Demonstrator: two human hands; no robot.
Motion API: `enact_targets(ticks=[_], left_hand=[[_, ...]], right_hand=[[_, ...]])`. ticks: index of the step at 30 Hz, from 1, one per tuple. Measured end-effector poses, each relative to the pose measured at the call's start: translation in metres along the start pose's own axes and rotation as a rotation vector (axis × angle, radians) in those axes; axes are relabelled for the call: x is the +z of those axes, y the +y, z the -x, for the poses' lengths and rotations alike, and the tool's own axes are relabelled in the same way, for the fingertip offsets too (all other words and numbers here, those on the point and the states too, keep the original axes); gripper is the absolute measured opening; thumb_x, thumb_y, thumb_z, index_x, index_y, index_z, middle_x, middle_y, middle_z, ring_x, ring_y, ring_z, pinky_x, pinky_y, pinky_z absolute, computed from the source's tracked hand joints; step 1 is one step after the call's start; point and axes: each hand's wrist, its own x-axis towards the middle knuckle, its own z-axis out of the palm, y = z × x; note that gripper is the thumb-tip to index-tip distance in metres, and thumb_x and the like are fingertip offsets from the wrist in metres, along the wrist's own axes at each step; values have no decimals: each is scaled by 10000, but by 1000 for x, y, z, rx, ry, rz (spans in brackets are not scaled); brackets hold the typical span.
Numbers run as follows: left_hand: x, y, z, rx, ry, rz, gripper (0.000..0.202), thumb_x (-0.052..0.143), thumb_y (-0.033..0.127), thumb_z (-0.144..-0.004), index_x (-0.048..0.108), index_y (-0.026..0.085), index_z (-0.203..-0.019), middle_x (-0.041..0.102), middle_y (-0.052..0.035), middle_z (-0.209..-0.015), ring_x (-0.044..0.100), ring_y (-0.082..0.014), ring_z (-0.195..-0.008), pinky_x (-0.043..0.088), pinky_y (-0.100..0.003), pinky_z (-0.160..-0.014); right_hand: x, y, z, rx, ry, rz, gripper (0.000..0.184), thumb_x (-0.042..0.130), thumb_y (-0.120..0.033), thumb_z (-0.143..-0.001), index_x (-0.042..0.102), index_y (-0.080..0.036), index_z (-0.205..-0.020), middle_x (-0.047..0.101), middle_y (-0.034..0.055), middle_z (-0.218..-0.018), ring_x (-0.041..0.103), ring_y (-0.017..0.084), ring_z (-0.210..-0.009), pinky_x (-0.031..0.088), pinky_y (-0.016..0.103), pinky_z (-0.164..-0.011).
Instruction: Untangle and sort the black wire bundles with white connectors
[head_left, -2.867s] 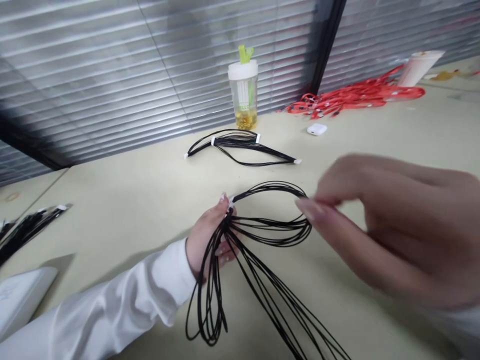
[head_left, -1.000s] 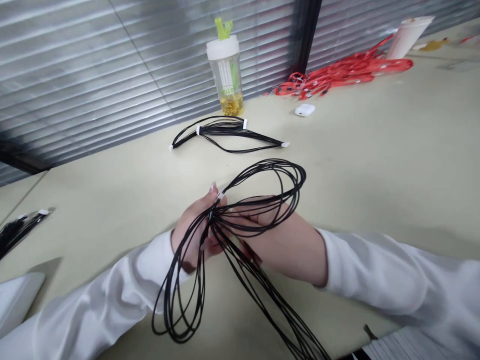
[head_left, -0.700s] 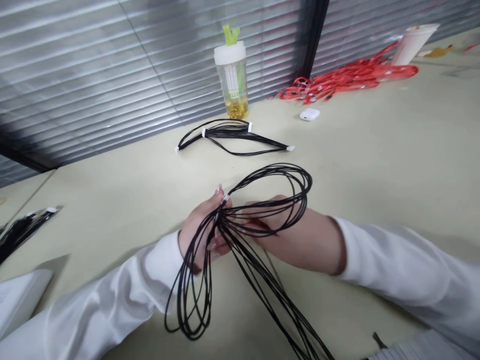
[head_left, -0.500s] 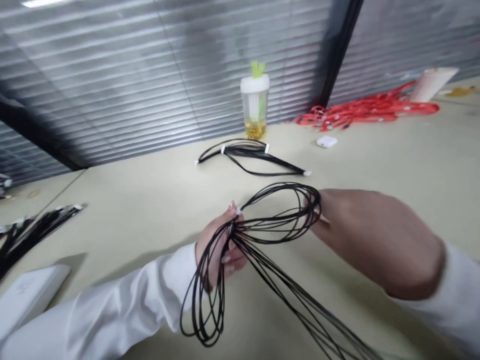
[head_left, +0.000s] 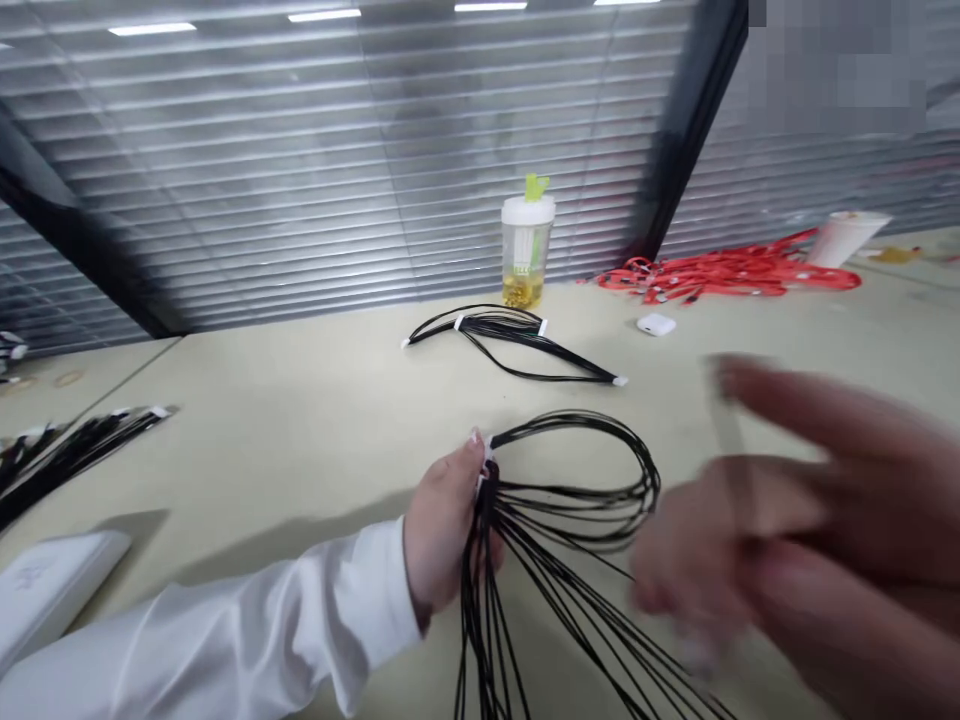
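My left hand (head_left: 442, 530) pinches a bundle of thin black cords (head_left: 577, 480) at the point where they cross, near a small white tag. One loop of the bundle stands out to the right, and the loose strands hang down toward the bottom edge. My right hand (head_left: 810, 530) is blurred, close to the camera at the right, fingers spread and apart from the loop, holding nothing that I can see.
A second black cord bundle (head_left: 517, 340) with white tags lies further back on the beige table (head_left: 300, 430). Behind it stand a clear bottle (head_left: 526, 245), a white earbud case (head_left: 656, 324), red lanyards (head_left: 727, 275) and a white cup (head_left: 847, 235). More black cords (head_left: 67, 455) lie left.
My right hand has let go of the loop and pulled back toward the camera. The camera tilted up, showing more of the blinds. The left hand keeps its grip.
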Motion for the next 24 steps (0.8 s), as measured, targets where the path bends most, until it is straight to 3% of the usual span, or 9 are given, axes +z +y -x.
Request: enact_targets(ticks=[1, 3, 6, 9, 13, 24], left_hand=[[-1, -3, -1, 50, -4, -68, 436, 405, 542, -820, 398, 169, -594, 332, 54, -319, 295, -59, -245, 241, -165, -269], [-4, -8, -1, 125, -27, -151, 452, 436, 572, -786, 432, 162, -593, 365, 47, -332, 314, -65, -248, 253, -173, -260], [-5, -9, 1, 121, -38, -143, 444, 479, 560, -766, 413, 163, -578, 348, 57, -345, 292, -52, -252, 240, -165, -253], [-1, -5, 4, 51, -43, -85, 444, 502, 557, -751, 387, 165, -578, 336, 66, -360, 275, -41, -257, 218, -150, -250], [-1, -3, 5, 27, -35, -97, 464, 524, 581, -720, 363, 171, -574, 319, 68, -373, 269, -43, -263, 203, -150, -250], [-3, -6, 5, 74, -86, -301, 497, 489, 667, -677, 404, 187, -578, 338, 50, -327, 304, -70, -239, 225, -172, -237]], right_hand=[[8, -5, -4, 63, -32, -156, 372, 370, -249, -891, 293, -323, -1248, 573, -20, -626, 584, 103, -579, 501, 192, -543], [20, -4, -15, 194, -86, -168, 95, 406, -200, -876, 493, -227, -902, 573, -16, -627, 558, 70, -567, 472, 157, -532], [26, 12, -26, 347, -106, -31, 205, 471, -301, -837, 504, -163, -690, 548, 14, -590, 485, 73, -516, 403, 178, -463], [24, 27, -28, 385, -125, 59, 279, 490, -376, -810, 510, -151, -645, 523, 18, -565, 419, 77, -493, 345, 198, -445], [24, 27, -27, 323, -159, 124, 274, 494, -323, -795, 513, -142, -590, 451, -13, -492, 352, 60, -462, 305, 185, -441], [33, 26, -26, 312, -190, 125, 239, 509, -280, -789, 573, -124, -619, 488, -25, -496, 374, 42, -459, 318, 169, -465]])
